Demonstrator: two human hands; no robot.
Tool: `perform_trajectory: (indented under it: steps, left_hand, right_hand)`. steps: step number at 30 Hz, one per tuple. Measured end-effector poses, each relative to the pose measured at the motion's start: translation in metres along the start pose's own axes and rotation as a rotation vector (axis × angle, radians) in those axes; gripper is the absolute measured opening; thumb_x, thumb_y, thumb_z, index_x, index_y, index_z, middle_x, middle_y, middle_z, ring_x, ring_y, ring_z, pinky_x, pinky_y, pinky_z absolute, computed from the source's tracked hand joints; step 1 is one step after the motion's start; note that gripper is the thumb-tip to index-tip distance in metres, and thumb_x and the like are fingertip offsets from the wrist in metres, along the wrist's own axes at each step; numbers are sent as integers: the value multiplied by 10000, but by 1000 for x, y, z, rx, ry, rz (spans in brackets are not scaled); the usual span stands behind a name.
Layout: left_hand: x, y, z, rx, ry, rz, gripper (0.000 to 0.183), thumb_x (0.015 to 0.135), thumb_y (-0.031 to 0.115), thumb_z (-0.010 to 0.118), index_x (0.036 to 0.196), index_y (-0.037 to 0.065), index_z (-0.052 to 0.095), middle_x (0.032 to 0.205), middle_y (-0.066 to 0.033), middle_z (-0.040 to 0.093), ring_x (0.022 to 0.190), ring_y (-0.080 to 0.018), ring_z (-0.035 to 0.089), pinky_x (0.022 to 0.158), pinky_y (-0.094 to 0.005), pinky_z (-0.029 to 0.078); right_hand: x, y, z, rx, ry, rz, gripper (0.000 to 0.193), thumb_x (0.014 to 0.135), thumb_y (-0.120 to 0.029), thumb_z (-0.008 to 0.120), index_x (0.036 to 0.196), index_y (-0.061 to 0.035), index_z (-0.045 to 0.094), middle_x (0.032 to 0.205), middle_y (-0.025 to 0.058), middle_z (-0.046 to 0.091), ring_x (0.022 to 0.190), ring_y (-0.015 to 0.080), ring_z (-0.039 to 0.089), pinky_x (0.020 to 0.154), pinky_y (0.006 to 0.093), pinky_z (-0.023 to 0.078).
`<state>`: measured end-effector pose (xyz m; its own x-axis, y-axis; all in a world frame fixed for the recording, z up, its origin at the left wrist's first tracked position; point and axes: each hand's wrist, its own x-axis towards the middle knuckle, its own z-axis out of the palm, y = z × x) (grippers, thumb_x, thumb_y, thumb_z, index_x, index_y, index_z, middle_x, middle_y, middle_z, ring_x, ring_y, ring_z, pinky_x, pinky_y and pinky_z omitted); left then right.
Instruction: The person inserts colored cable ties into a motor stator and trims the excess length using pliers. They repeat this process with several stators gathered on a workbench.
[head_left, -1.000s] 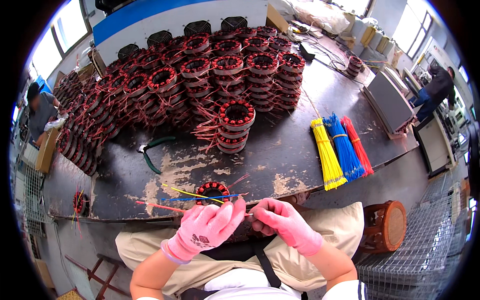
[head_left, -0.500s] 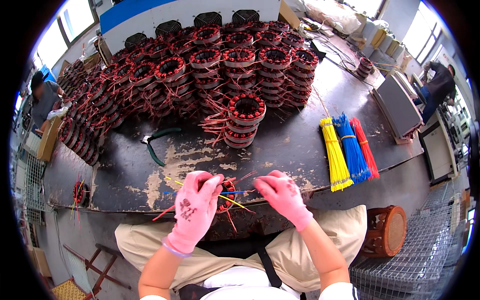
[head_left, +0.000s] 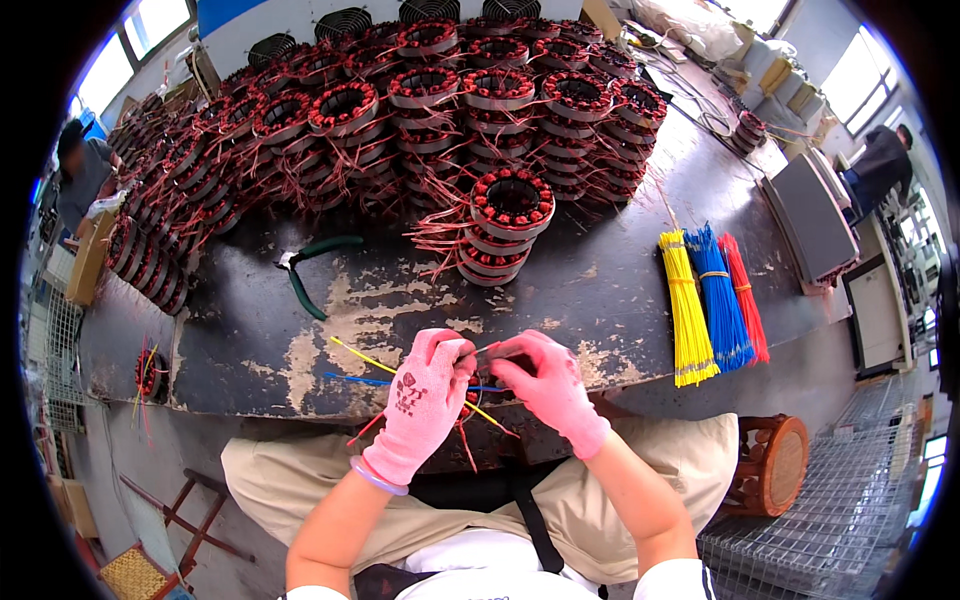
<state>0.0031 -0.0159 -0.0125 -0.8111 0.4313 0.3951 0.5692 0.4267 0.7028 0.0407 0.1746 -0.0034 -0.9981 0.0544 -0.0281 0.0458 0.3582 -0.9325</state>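
Both my hands are in pink gloves (head_left: 400, 435), fingertips bent inward and almost meeting just below the middle of the frame. My left hand (head_left: 428, 385) has thumb and fingers drawn together, and my right hand (head_left: 548, 388) curls toward it. Something thin and dark shows between the tips, but I cannot tell whether either hand is really pinching it.

Below the fingertips, at the near edge of the desk (head_left: 230, 340), is a wound ring (head_left: 471, 399), so covered by my gloves that only bits of red show. A yellow wire (head_left: 362, 354), a blue wire (head_left: 350, 379) and a red wire (head_left: 366, 430) stick out left of my left hand, their middles hidden.

One dark print (head_left: 408, 394) marks the back of the left glove, too small to make out; a patch on the right glove is turned partly away. Marks on my white shirt (head_left: 480, 583) are cut off by the lower edge, unreadable.

Green-handled pliers (head_left: 301, 289) lie left of centre. At the right, a yellow bundle (head_left: 688, 310), a blue bundle (head_left: 722, 295) and a red bundle (head_left: 746, 290) lie side by side. Stacked rings (head_left: 425, 88) crowd the upper left and centre, overlapping too much to count.
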Motion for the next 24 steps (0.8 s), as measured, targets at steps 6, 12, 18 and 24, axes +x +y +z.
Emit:
perform_trajectory:
  steps: [6,12,18,24]
  left_hand:
    - [7,1,-8,41,-133,76,159,873,8,652,1029,35,636,1065,-126,599,886,-332,654,745,-410,544]
    - [16,13,-17,105,-215,118,150,871,41,652,1020,47,649,1083,-107,615,918,-325,655,774,-420,541]
    - [15,17,-13,120,-212,102,135,880,50,648,1015,50,653,1069,-108,622,915,-328,655,769,-427,540]
    - [15,16,-10,40,-225,74,144,859,48,689,1000,35,665,1043,-105,638,897,-330,659,756,-417,543]
  right_hand:
    - [-23,1,-4,-314,207,-338,174,810,-77,768,979,-99,732,926,67,671,859,287,649,745,375,530]
    - [-12,-4,-11,-166,80,-346,151,837,-48,727,986,-61,703,1051,84,701,962,309,661,833,401,538]
    - [-11,-12,-15,45,-51,-63,136,918,-47,671,1048,-11,677,927,138,714,835,263,694,755,335,544]
    - [-1,-14,-21,-48,-99,-90,139,943,-70,662,1062,-2,676,921,66,717,802,125,637,721,285,523]
